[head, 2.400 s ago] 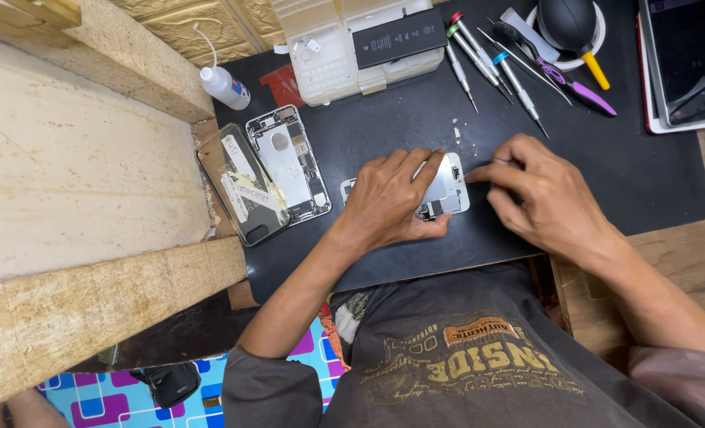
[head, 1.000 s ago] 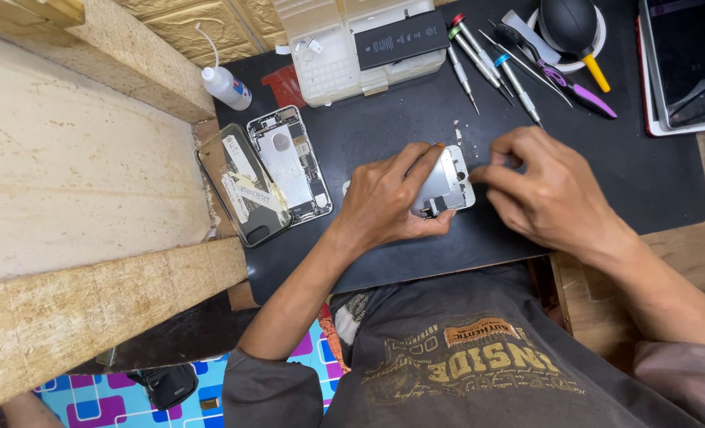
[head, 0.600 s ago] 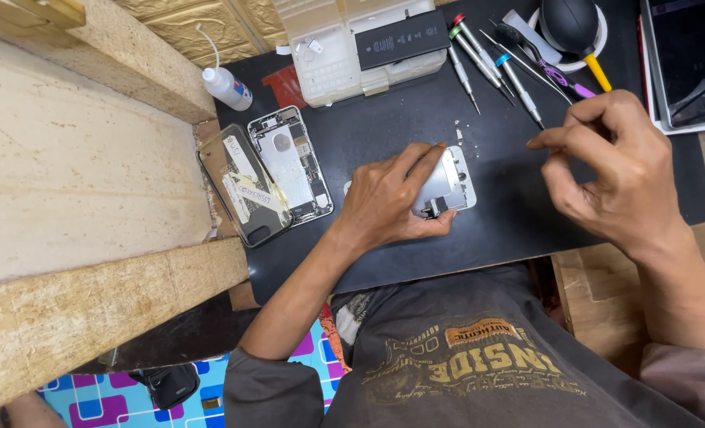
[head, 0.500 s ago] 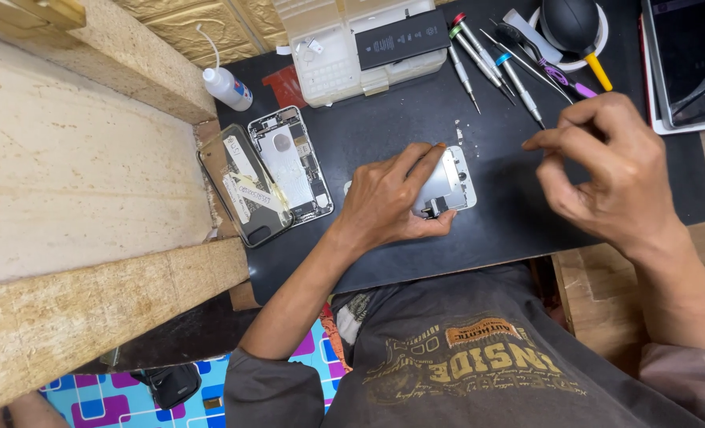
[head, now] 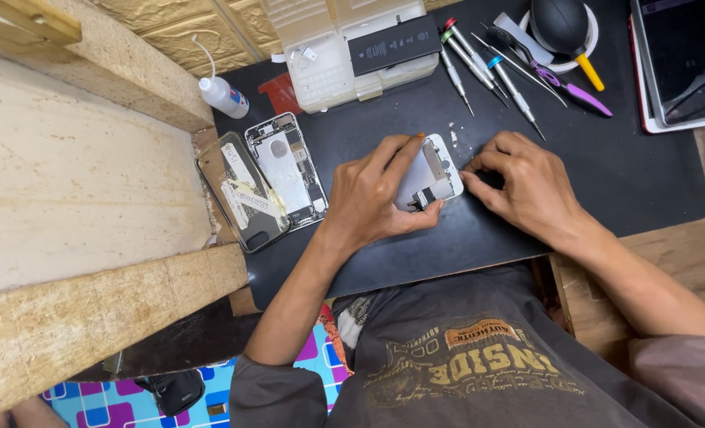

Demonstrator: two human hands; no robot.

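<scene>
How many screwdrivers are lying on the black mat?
3, I think, side by side at the mat's top: red-capped, green-capped, blue-capped. The purple-handled tool beside them looks different.

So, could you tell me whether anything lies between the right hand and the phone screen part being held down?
Nothing visible does. The right hand has its fingertips at the edge of the white phone screen part, which the left hand pins to the black mat.

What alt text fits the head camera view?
Two bare hands work on a white phone screen panel on a black mat: left hand holds it, right hand touches its edge. An opened phone lies left, screwdrivers behind.
</scene>
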